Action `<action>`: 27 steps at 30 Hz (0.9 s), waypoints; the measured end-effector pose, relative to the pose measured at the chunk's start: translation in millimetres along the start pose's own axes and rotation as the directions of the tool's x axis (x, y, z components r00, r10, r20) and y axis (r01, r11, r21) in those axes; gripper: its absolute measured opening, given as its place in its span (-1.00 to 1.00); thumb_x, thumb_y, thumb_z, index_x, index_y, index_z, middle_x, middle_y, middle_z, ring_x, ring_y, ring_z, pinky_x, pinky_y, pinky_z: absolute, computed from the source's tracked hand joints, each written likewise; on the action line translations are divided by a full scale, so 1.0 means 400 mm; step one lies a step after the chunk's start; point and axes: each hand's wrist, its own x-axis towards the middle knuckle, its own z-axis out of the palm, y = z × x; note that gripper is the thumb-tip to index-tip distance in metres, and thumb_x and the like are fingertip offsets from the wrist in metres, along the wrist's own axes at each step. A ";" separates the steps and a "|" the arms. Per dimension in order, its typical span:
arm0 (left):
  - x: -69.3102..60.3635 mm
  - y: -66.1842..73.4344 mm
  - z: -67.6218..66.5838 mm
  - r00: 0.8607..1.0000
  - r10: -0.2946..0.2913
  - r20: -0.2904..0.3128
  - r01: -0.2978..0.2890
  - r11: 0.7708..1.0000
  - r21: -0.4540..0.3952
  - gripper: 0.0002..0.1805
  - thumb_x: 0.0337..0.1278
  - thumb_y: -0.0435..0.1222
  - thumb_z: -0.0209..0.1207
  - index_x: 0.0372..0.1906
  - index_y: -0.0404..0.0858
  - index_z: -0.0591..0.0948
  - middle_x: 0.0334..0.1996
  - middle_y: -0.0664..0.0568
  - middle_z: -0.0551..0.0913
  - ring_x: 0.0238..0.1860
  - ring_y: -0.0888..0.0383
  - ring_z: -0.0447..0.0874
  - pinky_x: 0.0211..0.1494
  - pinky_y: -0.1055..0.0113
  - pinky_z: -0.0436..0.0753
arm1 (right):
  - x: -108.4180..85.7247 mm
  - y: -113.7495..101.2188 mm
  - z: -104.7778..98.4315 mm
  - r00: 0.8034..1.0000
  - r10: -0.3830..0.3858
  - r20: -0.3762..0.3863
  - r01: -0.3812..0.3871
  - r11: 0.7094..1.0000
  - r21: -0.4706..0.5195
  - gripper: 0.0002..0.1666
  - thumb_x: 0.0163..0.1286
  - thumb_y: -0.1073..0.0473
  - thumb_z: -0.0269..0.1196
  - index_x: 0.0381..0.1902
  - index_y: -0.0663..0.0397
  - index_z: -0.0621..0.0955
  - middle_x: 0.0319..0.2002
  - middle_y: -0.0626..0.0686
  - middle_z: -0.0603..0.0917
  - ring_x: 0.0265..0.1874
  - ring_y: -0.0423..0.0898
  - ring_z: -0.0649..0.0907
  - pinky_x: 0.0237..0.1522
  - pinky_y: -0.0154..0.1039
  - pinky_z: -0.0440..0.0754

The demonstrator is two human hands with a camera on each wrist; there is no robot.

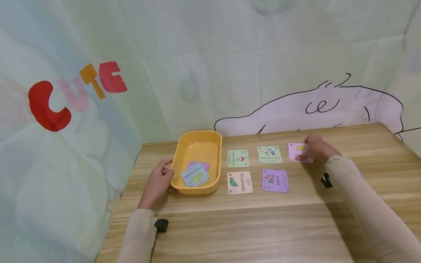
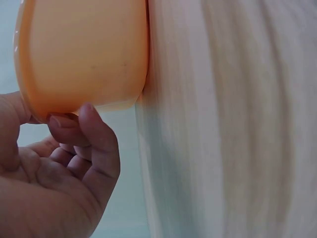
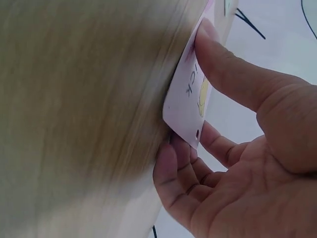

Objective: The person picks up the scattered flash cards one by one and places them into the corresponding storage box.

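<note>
"Listing from the left?"
"Left hand (image 1: 155, 185): thumb and fingers clamped on the rim of one tub (image 1: 199, 190), likely light, stiff plastic. Loose cards (image 1: 195, 176) inside."
"Next?"
"Four cards (image 1: 239, 183), flat on table (image 1: 257, 231). Far right, chick card (image 1: 295, 150): right hand (image 1: 317, 148) pinching it, thumb on face."
"Handling?"
"Thin, light, probably slick; hold by the edges (corners could bend)."
"Obscured?"
"Loose cards under the top one; part of chick card's print, beneath the right hand."

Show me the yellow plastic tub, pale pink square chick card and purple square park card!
Yellow plastic tub (image 1: 205, 152): head view, bare floor.
Pink chick card (image 3: 185, 101): right wrist view, printed face.
Purple park card (image 1: 275, 181): head view, printed face.
</note>
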 end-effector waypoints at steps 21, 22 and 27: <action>0.003 0.001 0.003 1.000 0.006 -0.011 -0.006 1.000 -0.004 -0.45 0.41 -0.28 -0.01 0.47 -0.15 0.38 -0.31 -0.12 0.50 -0.51 0.08 0.47 -0.45 0.25 0.62 | -0.008 0.033 0.005 0.998 -0.066 0.006 0.064 0.984 0.169 -0.18 0.33 0.18 0.37 0.43 0.35 0.29 0.24 0.42 0.42 0.17 0.30 0.42 0.33 0.38 0.24; 0.003 0.000 0.003 1.000 0.007 -0.013 -0.007 1.000 -0.004 -0.45 0.42 -0.28 -0.01 0.47 -0.15 0.38 -0.31 -0.12 0.50 -0.51 0.08 0.47 -0.45 0.25 0.62 | -0.009 0.033 0.006 0.998 -0.070 0.010 0.066 0.980 0.186 -0.18 0.34 0.17 0.37 0.44 0.31 0.29 0.27 0.42 0.39 0.19 0.31 0.40 0.34 0.40 0.21; 0.001 -0.005 0.003 1.000 0.004 -0.015 -0.004 1.000 -0.002 -0.46 0.42 -0.28 -0.01 0.47 -0.15 0.38 -0.32 -0.12 0.50 -0.52 0.08 0.47 -0.45 0.25 0.62 | -0.014 0.031 0.011 0.994 -0.105 0.009 0.099 0.964 0.247 -0.21 0.37 0.23 0.33 0.48 0.20 0.30 0.40 0.43 0.25 0.33 0.37 0.27 0.38 0.45 0.05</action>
